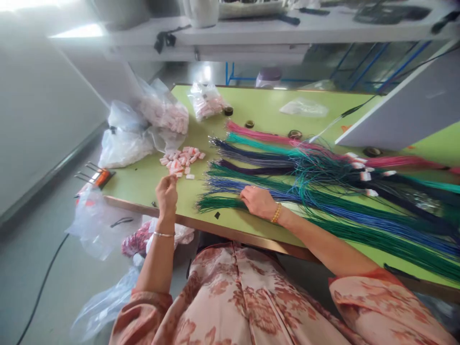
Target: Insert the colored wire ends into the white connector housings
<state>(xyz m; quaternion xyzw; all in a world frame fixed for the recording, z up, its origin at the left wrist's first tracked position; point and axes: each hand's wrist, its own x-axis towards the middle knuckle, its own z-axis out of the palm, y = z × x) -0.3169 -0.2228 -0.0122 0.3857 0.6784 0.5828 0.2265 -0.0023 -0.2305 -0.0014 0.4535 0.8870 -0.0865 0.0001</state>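
My left hand (167, 195) is closed in a pinch at the near edge of a pile of small white and orange-pink connector housings (183, 158). What sits between those fingertips is too small to make out. Over the bundles of wires, my right hand (259, 201) has its fingers closed on wire, at the blue bundle (226, 185); how many strands it grips is hidden. The nearest green bundle (221, 203) runs beneath that hand. Beyond lie another green bundle (233, 173), dark bundles (251, 155), a teal bundle (251, 142) and a pink bundle (251, 130), with metal-tipped ends toward the left.
Plastic bags of housings (165, 112) stand at the table's back left. An orange tool with metal prongs (98, 178) is at the left corner. Rolls of black tape (249, 124) lie behind the wires. A raised shelf (251, 31) spans the back, with a side panel (406, 100) at right.
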